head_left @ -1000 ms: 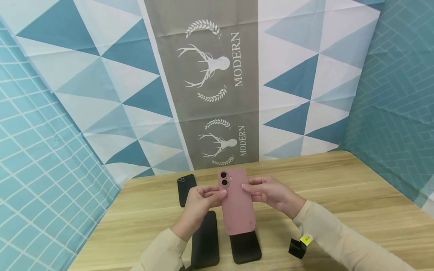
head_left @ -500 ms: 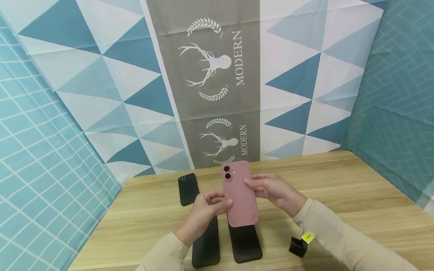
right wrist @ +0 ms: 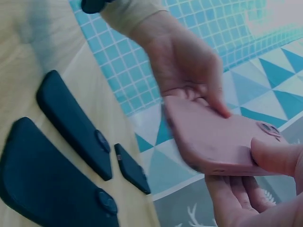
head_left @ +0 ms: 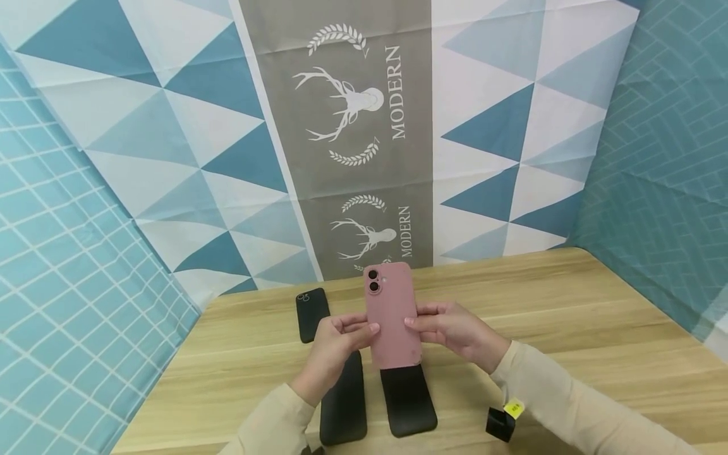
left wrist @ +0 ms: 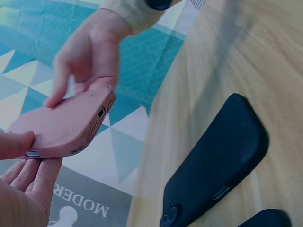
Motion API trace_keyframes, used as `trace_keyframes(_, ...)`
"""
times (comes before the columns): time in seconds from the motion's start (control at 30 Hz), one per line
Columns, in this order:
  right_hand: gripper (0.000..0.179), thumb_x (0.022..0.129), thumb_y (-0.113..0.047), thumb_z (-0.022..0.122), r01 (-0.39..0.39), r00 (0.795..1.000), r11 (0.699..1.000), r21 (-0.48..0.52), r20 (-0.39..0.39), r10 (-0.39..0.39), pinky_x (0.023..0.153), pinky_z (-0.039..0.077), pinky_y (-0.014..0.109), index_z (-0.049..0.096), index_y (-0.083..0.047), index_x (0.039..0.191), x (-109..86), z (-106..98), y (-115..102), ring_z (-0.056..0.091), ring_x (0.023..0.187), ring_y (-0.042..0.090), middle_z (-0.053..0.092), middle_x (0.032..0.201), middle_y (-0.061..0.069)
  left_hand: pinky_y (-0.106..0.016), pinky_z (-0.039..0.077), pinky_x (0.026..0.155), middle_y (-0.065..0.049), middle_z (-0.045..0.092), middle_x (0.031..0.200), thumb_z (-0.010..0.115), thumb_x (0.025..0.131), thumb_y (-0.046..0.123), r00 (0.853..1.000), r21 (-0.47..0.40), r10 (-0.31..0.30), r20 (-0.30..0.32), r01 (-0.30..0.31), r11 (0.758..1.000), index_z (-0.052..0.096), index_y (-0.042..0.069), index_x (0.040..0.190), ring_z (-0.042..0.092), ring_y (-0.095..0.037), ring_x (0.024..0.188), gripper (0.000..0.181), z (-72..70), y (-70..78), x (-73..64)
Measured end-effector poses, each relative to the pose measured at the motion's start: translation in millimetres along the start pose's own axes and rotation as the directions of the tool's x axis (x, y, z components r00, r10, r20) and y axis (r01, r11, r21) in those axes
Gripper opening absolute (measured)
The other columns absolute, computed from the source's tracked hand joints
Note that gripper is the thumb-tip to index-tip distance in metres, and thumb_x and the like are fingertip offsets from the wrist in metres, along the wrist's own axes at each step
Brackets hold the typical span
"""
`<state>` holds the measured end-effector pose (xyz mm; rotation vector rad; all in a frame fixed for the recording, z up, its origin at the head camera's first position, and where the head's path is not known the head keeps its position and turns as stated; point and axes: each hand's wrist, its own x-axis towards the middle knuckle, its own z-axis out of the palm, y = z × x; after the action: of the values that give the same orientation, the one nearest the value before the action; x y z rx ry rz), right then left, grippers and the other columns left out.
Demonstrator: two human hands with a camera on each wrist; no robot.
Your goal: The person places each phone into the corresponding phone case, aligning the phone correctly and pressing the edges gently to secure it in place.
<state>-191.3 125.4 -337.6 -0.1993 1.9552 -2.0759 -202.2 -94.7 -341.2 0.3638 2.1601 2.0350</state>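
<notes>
A pink phone (head_left: 392, 316) with two dark lenses is held up over the table, its back toward the head camera. My left hand (head_left: 335, 347) pinches its left edge, thumb on the back and fingers behind. On the opposite edge my right hand (head_left: 457, 332) holds it the same way. The left wrist view shows the port opening and small holes on the pink phone's (left wrist: 66, 123) bottom end. Below it lies a black phone (head_left: 408, 404), its upper part hidden. Another black phone (head_left: 344, 404) lies beside it, near my left forearm.
A third black phone (head_left: 312, 315) lies at the back left of the wooden table (head_left: 512, 291). A small black box with a yellow tag (head_left: 500, 423) sits by my right sleeve. Patterned cloth walls (head_left: 375, 158) stand behind and at both sides.
The pink phone has risen a little in the head view. My right hand has slid toward its lower half, and both thumbs are now about level. The black phones lie as before.
</notes>
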Motion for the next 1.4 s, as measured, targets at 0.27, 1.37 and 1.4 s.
trace_keyframes(0.27,0.048,0.089,-0.012,0.067,0.005,1.0,1.0,0.002,-0.017,-0.005,0.083,0.058,0.024,0.053,0.015,0.126,-1.0,3,8,0.067,0.087,0.006,0.07,0.097,-0.003,-0.034,0.058,0.089,-0.015,0.074,0.102,0.07,0.086,0.011,1.0,-0.006,-0.029,0.004,0.029,1.0,0.064,-0.009,0.115,0.071,-0.008,0.087,0.036,-0.2,-1.5,0.9)
trace_keyframes(1.37,0.04,0.09,-0.004,0.063,-0.091,0.983,0.996,0.003,-0.16,0.091,0.096,0.055,0.036,0.055,0.012,0.125,68.9,-16,5,0.068,0.089,0.012,0.066,0.121,0.019,-0.041,0.056,0.089,-0.013,0.068,0.117,0.084,0.071,0.015,0.932,0.703,-0.035,0.362,-0.249,0.666,0.064,0.002,0.115,0.065,-0.032,0.107,0.05,-53.8,-34.4,-35.2)
trace_keyframes(1.4,0.041,0.09,-0.003,0.063,-0.095,0.983,0.995,0.016,-0.158,0.096,0.095,0.055,0.035,0.053,0.013,0.127,73.6,-17,8,0.068,0.087,0.011,0.066,0.121,0.02,-0.041,0.057,0.088,-0.011,0.069,0.117,0.085,0.07,0.017,0.933,0.744,-0.043,0.359,-0.258,0.617,0.065,0.004,0.115,0.066,-0.031,0.107,0.05,-55.4,-36.9,-36.1)
